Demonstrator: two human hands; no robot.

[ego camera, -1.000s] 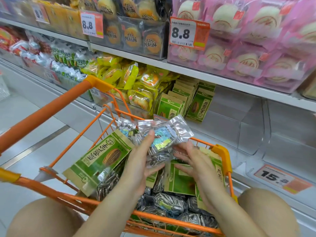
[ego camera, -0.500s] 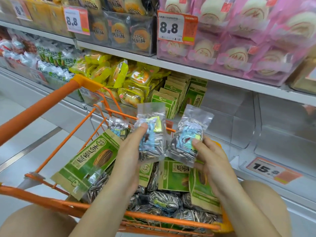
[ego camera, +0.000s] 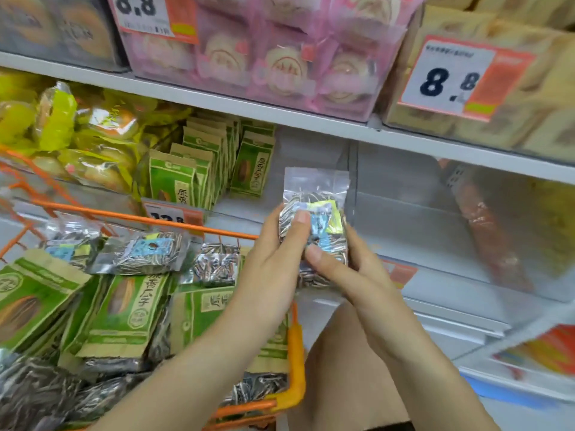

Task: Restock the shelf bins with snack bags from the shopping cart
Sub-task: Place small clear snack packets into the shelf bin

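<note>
Both hands meet on a clear bag of sunflower seeds point(ego camera: 314, 225), held upright in front of the clear shelf bin point(ego camera: 413, 219), whose left wall stands just behind the bag's right edge. The left hand point(ego camera: 273, 265) grips the bag from its left side, thumb pressed flat across the front over the blue and yellow label; the right hand point(ego camera: 345, 269) grips it from the lower right, thumb on the front just below the left thumb, fingers curled behind. Left of the bin, a neighbouring bin holds upright green seed packets point(ego camera: 199, 169). Below and left of the bin sits the orange shopping cart point(ego camera: 295, 368), loaded with more green packets and clear seed bags; the left forearm crosses over its corner. Above the bin, pink-wrapped cakes point(ego camera: 280, 66) line the upper shelf.
</note>
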